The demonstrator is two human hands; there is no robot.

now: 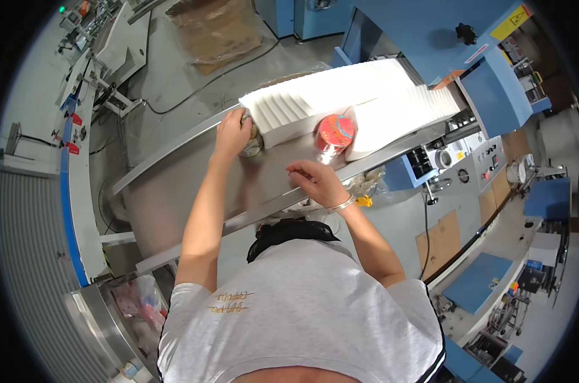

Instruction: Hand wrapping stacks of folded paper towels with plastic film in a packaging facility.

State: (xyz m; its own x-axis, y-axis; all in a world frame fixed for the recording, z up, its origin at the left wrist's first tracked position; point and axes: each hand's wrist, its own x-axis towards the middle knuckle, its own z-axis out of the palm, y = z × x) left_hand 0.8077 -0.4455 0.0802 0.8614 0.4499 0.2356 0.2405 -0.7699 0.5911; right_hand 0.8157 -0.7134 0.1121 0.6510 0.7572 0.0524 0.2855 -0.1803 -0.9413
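Overlapping left hand [233, 134]: bent fingers lie over the upper end of a greenish-brown object; fingertips hidden, so whether they pinch it or merely rest there is not discernible.
Right hand [317, 183]: half spread, fingers loosely curved, palm out of sight, near the red container on its wearer's side.
Greenish-brown object [253, 145]: rounded, partly covered by the left hand, beside the left end of the white stack.
Red container [335, 132]: round red top with blue marking, shiny below, standing against the white stack; base blurred by glare.
White stack [328, 89]: ridged sheets, partly washed out, along the metal table [174, 172].
Blue machine [411, 29]: cut off above.
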